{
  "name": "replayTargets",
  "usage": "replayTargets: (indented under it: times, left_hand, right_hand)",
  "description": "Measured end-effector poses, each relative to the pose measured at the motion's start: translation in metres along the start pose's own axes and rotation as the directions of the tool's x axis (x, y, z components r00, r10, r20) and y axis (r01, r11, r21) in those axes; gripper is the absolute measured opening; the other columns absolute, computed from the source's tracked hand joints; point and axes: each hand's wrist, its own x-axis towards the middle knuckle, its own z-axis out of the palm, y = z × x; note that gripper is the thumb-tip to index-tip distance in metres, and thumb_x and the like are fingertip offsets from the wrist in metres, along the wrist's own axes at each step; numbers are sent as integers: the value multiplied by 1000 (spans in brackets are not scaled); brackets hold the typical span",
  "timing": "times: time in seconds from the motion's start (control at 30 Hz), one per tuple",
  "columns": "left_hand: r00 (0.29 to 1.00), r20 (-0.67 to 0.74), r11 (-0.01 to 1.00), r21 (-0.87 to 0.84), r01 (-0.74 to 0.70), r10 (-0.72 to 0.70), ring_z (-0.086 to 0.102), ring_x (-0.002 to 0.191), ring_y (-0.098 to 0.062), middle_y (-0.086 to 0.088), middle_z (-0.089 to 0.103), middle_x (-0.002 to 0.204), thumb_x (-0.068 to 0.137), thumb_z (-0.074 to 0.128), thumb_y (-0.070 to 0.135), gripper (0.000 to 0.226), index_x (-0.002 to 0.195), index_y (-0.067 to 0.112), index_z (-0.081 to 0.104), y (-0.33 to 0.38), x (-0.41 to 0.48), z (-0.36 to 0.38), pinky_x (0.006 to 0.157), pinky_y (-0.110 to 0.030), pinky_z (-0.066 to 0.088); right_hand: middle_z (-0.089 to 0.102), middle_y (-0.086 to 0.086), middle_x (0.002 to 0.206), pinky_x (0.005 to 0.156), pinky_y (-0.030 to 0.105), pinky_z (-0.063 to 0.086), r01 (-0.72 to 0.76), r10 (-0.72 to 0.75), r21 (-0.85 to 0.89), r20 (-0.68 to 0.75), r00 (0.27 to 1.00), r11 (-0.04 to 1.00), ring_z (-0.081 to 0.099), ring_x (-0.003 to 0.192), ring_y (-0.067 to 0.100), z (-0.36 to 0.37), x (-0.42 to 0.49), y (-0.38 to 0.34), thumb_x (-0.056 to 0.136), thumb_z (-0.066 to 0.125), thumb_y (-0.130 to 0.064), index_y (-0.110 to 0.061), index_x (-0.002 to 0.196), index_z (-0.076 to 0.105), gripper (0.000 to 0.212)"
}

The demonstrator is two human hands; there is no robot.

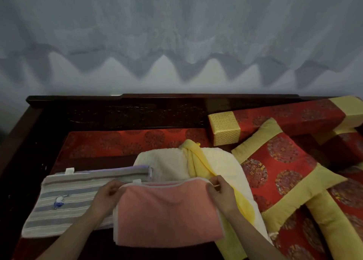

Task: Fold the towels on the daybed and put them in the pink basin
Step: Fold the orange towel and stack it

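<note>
On a daybed (pixel 157 98), a striped towel (pixel 64 198) lies flat at lower left. Just right of it, the left hand (pixel 107 193) pinches the far left corner of a pink towel (pixel 167 210) at lower centre, while the right hand (pixel 220 191) pinches its far right corner. The pink towel overlaps a cream towel (pixel 163 159) and a yellow towel (pixel 194 161) towards the right. Should either pinch slip, the layers would likely splay and the fold skew; a hasty lift might drag the yellow towel along. The pink basin is out of view.

Single head-worn view, looking forward and down, close over the daybed (pixel 117 110), curtained wall beyond
</note>
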Motion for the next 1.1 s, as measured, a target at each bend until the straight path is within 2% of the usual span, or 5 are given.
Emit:
replayTargets:
  times: [0.27,0.47,0.63,0.87,1.1]
  left_hand:
    - [978,-46,979,-48,200,-202,60,82,-27,-10,66,89,66,85,22,38,91,4,63,-15,5,4,66,-30,41]
    - [941,241,947,-162,279,-236,68,91,-31,-12,74,94,69,82,16,28,95,13,71,-4,10,-3,78,-41,54]
    - [961,274,955,-271,122,-45,61,72,-20,-7,67,77,64,78,39,38,84,11,62,-1,-9,-17,61,-29,43]
    - [974,41,973,-75,-218,221,59,60,-20,-9,62,67,80,71,15,11,75,16,61,6,-54,-59,50,-19,41]
    - [938,-156,951,45,-305,308,56,59,-1,-12,60,73,84,64,7,9,80,6,55,1,-75,-153,51,-11,40]
  right_hand:
    - [57,0,81,60,18,40,-139,137,35,45,990,990,54,73,9,5,9,4,74,79,-24,-29,110,50,47]
    - [62,-8,77,64,25,40,-81,76,-32,-139,987,996,57,77,19,15,12,8,76,72,-13,-30,70,59,22]
    - [59,5,78,64,29,38,-72,102,140,-217,971,988,52,74,19,5,-4,10,87,61,-9,-14,77,57,11]
    - [38,10,60,51,27,31,161,-150,159,-77,986,974,38,52,12,-16,-45,-39,94,51,-10,-24,102,51,16]
    - [73,-7,96,78,15,48,249,-312,276,214,926,928,65,95,5,32,-59,-122,92,50,5,-14,92,75,31]
